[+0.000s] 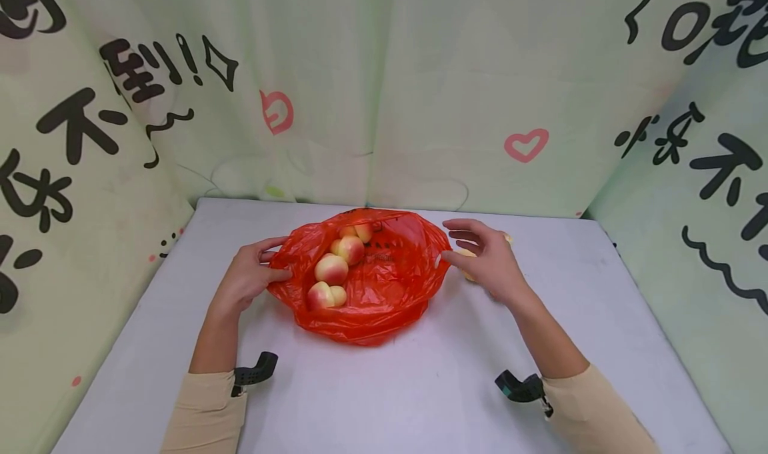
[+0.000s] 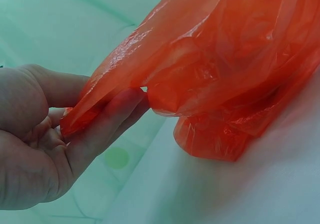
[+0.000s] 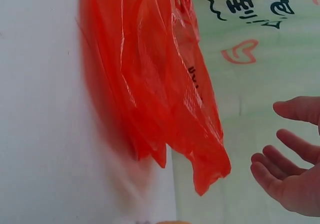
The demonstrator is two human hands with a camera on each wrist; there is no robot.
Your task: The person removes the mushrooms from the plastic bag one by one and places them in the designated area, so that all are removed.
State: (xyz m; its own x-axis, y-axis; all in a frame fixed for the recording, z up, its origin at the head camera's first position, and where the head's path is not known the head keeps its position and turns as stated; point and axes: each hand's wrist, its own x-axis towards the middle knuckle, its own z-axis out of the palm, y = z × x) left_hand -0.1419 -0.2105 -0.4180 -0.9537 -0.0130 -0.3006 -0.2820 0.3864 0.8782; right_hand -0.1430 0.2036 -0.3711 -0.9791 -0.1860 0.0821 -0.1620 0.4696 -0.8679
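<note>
A red plastic bag (image 1: 384, 307) sits on the table with its mouth spread wide. Along its left inside lie several red-and-yellow peaches (image 1: 331, 269). My left hand (image 1: 247, 274) holds the bag's left edge; in the left wrist view the film of the bag (image 2: 210, 58) runs between the thumb and the fingers (image 2: 107, 121). On the other side my right hand (image 1: 489, 257) hovers by the bag's right rim, fingers apart and loosely bent. The right wrist view shows that hand (image 3: 295, 164) free of the bag (image 3: 150, 73), with nothing in its grasp.
Yellowish fruit (image 1: 469, 274) lies on the table, mostly hidden behind my right hand. The white table (image 1: 372, 401) reaches back to a pale green curtain (image 1: 456, 94) with printed letters and hearts, which also closes off both sides.
</note>
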